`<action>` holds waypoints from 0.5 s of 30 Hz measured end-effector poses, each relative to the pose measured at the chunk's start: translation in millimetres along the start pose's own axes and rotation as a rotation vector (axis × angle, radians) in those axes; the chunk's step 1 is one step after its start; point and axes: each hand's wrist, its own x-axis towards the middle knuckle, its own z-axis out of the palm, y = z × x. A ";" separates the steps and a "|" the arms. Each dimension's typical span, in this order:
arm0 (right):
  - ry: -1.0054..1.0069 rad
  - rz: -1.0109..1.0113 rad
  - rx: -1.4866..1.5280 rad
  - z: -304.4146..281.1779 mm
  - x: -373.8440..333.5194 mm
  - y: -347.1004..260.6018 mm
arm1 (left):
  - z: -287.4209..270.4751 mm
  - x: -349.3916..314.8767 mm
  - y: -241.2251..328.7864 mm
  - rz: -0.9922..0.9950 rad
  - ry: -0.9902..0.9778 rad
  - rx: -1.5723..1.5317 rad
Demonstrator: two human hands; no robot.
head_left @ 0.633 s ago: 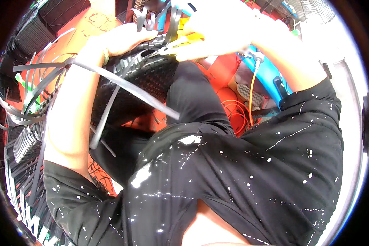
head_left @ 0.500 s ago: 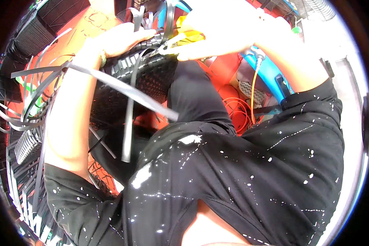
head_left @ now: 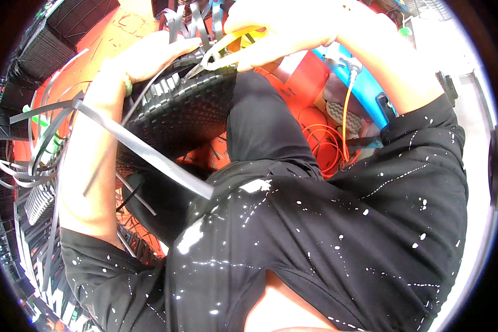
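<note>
A black woven basket (head_left: pixel 177 113) made of flat plastic strips leans by my knees, its rim turned up and away from me. My left hand (head_left: pixel 152 55) grips the rim at the far left, its fingers partly hidden by glare and strips. In my right hand (head_left: pixel 293 33) are yellow-handled pliers (head_left: pixel 207 60), handles spread, their pointed metal jaws at the strips on the rim. Loose grey strip ends (head_left: pixel 196 22) stand up beyond the rim. One long grey strip (head_left: pixel 144 146) crosses over my left forearm toward my lap.
Bundles of loose strips (head_left: pixel 44 182) lie along the left side. Stacked black woven pieces (head_left: pixel 47 52) stand at the far left on the orange floor (head_left: pixel 127 25). To the right are a blue curved part (head_left: pixel 365 91), an orange cord (head_left: pixel 344 122) and a red surface (head_left: pixel 304 83).
The pliers have moved left along the rim, and their handles are spread wider. A strip that hung toward my lap has swung up to the left. The basket has shifted slightly.
</note>
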 end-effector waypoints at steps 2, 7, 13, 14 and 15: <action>0.017 -0.028 -0.046 1.7 -2.6 3.9 | 1.8 -5.4 0.4 0.023 0.019 0.052; 0.113 -0.035 -0.099 12.9 -11.8 5.2 | 5.4 -1.7 1.6 0.046 0.007 0.024; 0.008 0.166 -0.040 10.3 -14.4 -7.2 | 0.8 4.9 -4.8 0.074 0.079 0.140; -0.049 0.226 0.000 10.6 -17.7 -5.3 | 4.2 13.6 -2.7 0.101 0.076 0.111; -0.106 0.287 0.042 10.8 -21.0 -3.3 | 9.0 22.6 -0.2 0.128 0.070 0.081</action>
